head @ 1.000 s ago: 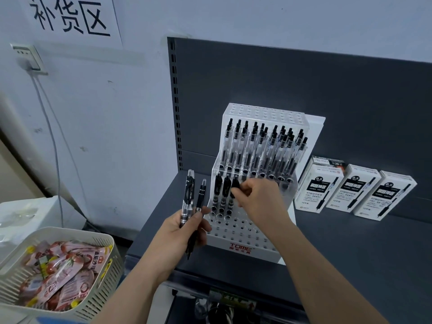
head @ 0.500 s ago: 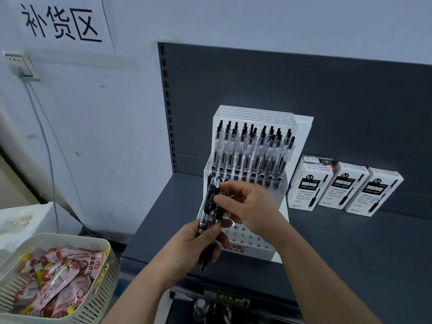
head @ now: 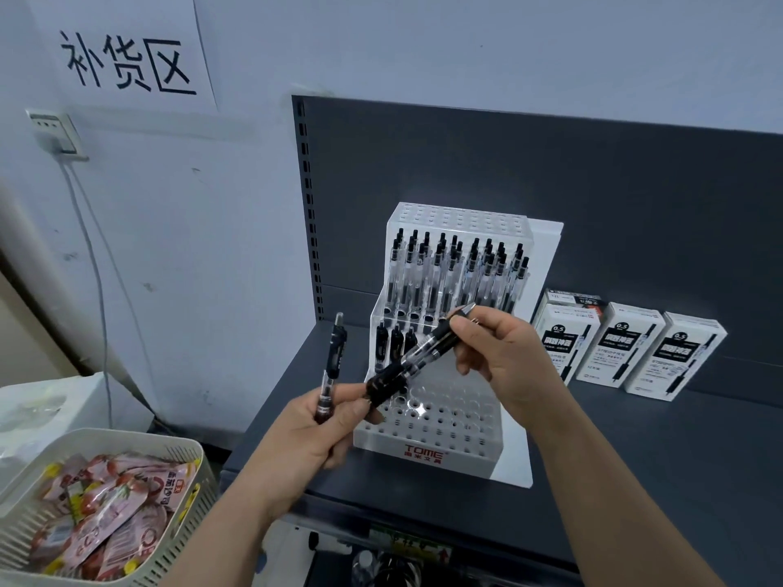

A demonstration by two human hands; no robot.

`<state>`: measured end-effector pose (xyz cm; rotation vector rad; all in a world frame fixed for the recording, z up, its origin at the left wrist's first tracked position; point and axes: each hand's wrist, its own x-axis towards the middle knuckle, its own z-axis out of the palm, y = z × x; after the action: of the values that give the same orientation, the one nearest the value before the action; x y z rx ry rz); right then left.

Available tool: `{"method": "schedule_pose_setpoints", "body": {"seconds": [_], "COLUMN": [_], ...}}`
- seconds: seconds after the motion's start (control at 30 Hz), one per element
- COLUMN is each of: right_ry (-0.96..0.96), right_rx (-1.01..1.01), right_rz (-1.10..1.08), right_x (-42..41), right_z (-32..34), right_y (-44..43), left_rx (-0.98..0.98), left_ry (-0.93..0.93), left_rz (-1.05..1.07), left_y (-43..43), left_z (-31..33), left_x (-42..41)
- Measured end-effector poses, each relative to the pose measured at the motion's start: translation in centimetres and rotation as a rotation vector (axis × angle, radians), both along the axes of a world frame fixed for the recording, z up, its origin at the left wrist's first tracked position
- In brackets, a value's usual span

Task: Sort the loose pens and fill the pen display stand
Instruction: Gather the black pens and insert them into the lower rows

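The white stand (head: 428, 453) sits on the dark shelf (head: 635, 459), its upper tier packed with upright clear pens (head: 455, 275), three black pens (head: 395, 341) at the lower tier's back left, other holes empty. One pen (head: 332, 366) is held upright; another (head: 417, 353) slants over the stand.

Grey shelf (head: 635, 459): pen stand (head: 428, 453), boxes (head: 627, 349).

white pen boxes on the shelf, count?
3 in front, side by side right of the display stand: left, middle, right. Another box behind; more may be hidden.
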<state>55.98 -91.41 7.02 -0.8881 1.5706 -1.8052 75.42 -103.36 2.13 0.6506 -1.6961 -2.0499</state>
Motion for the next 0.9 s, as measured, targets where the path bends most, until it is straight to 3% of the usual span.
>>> {"method": "schedule_pose_setpoints", "body": {"seconds": [0.3,0.7,0.9], "right_ry": [-0.099,-0.046,0.038], "right_rx": [0.01,0.069,0.084], "right_rz": [0.046,0.044,-0.018], "right_x": [0.0,-0.9,-1.8], "right_z": [-0.1,-0.2,0.2], "right_y": [0.3,1.1,1.3], "left_rx": [-0.015,0.01,-0.19], "left_ry": [0.066,0.313,0.131], "left_rz": [0.323,0.469,0.481], "left_y": [0.3,-0.7,-0.8], "left_z": [1.0,2.6,2.1], "left_x": [-1.2,-2.5,-2.6]}}
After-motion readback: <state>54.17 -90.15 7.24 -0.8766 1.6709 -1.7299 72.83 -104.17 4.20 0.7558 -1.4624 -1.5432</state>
